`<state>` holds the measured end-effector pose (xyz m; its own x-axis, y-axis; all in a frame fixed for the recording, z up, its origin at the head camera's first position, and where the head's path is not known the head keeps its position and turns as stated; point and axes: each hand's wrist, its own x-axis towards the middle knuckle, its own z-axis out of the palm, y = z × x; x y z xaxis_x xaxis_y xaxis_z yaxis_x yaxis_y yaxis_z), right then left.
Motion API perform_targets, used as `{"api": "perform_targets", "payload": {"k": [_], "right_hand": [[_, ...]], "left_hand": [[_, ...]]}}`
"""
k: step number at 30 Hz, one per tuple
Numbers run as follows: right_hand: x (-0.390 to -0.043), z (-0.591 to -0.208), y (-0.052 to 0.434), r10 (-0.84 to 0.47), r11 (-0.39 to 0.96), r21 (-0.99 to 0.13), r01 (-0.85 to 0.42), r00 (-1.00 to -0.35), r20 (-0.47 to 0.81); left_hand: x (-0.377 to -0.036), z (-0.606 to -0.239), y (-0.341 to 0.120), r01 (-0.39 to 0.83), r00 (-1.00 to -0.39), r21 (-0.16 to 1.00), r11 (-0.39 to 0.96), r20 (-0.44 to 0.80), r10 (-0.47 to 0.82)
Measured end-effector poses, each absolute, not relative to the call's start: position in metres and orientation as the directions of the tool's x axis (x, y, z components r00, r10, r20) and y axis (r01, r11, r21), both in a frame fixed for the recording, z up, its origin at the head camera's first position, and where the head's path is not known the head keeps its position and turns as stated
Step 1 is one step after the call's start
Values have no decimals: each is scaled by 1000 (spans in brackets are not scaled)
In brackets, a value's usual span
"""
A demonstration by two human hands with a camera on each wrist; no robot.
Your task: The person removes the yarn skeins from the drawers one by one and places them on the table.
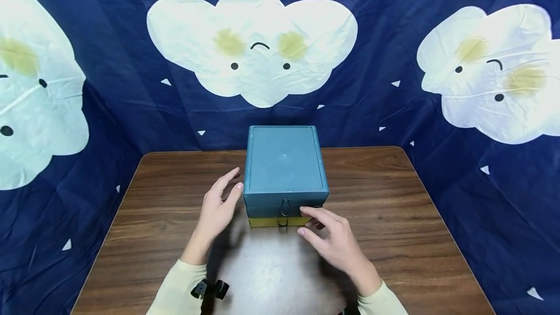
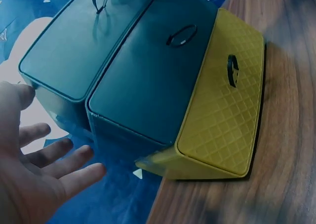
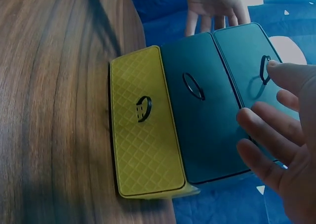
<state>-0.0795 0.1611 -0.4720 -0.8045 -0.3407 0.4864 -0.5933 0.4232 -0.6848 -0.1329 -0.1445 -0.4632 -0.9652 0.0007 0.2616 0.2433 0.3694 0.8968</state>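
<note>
The drawer stack (image 1: 284, 159) is set toward the far side of the counter (image 1: 175, 198), ahead of and between the left hand (image 1: 216, 210) and right hand (image 1: 337, 239), its wide fronts turned toward the person and laid out left to right. The right hand is held nearer the top pull loop (image 3: 262, 69), fingers loosely bent; whether the loop is touched cannot be told. The left hand is held beside the stack's left side, fingers spread. Nothing is gripped by either.
</note>
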Motion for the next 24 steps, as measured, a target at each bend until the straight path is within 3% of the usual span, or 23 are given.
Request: {"api": "perform_targets", "payload": {"k": [8, 16, 24], "right_hand": [[-83, -470, 150, -358, 344, -733, -587, -803, 476], [-86, -467, 143, -373, 306, -761, -572, -808, 456], [-89, -466, 139, -390, 277, -743, -609, -778, 492]], "left_hand": [[-139, -452, -137, 256, -959, 923, 287, 279, -41], [-143, -443, -128, 284, -956, 922, 265, 295, -3], [-146, -441, -126, 298, -953, 939, 172, 303, -2]]}}
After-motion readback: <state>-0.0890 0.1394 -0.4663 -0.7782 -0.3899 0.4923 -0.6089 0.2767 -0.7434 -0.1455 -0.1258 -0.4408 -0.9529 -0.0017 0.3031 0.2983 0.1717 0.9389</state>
